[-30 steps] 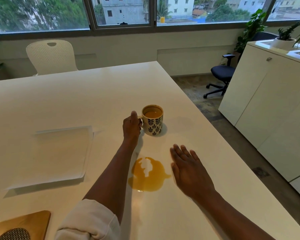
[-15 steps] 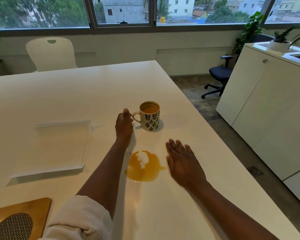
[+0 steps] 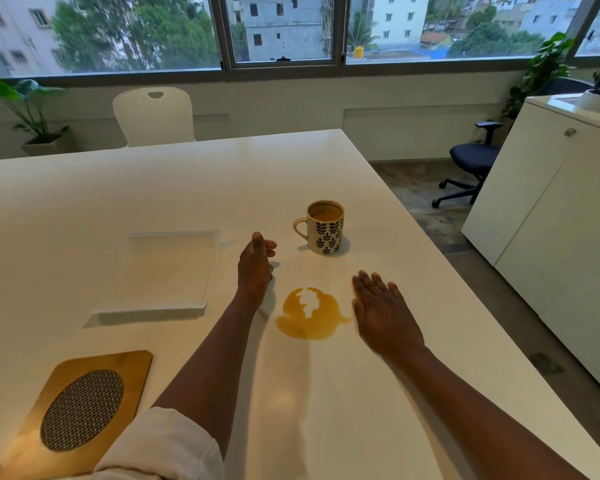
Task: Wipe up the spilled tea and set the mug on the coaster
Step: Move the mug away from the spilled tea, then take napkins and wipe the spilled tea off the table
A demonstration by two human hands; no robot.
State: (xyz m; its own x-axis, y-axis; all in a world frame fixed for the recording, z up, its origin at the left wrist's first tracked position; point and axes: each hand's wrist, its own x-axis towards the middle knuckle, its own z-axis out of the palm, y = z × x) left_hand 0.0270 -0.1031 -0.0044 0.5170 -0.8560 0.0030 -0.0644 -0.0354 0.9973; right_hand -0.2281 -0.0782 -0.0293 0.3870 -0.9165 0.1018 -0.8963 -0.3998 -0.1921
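Tea unwiped on counter; mug off coaster; both hands empty, fingers loosely apart.

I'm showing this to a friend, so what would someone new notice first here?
Probably the amber tea puddle on the white table, lying between the left hand and the right hand. Just beyond it stands the leaf-patterned mug, upright and part full. The wooden coaster sits at the near left, apart from both.

Upright mug beyond tea puddle, both hands empty.
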